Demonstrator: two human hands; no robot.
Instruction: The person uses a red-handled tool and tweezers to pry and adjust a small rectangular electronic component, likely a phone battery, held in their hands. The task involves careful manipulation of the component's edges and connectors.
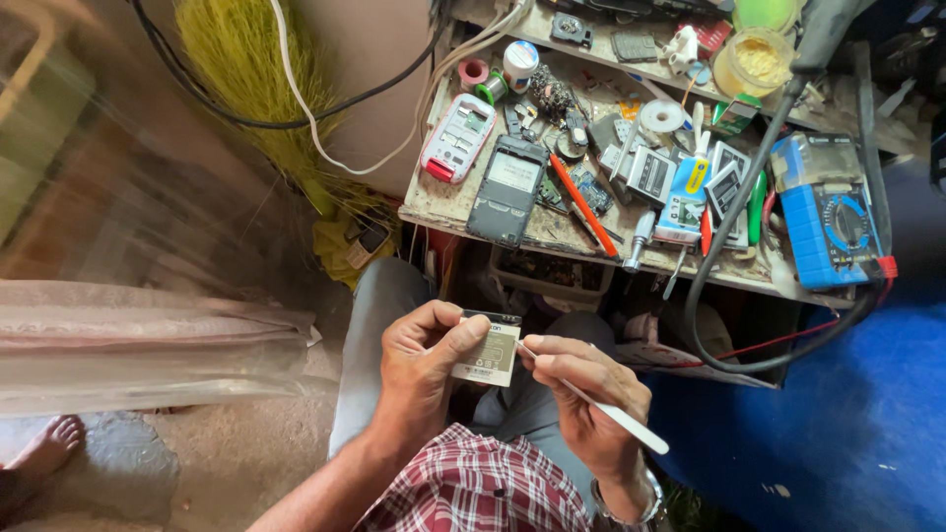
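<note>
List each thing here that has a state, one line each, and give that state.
Left hand: fingers closed on the phone battery.
Phone battery: held up, label showing.
Right hand: gripping a thin white tool.
Thin white tool: tip at the battery's edge.
Dark phone: lying flat, back open.
Blue multimeter: lying on the workbench.

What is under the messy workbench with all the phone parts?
Under the workbench sits a tray of small dark parts in shadow. Its deeper contents and the space behind it stay hidden by the benchtop and the person's knees.

Cluttered workbench (443, 209), blue floor (867, 414)
</note>
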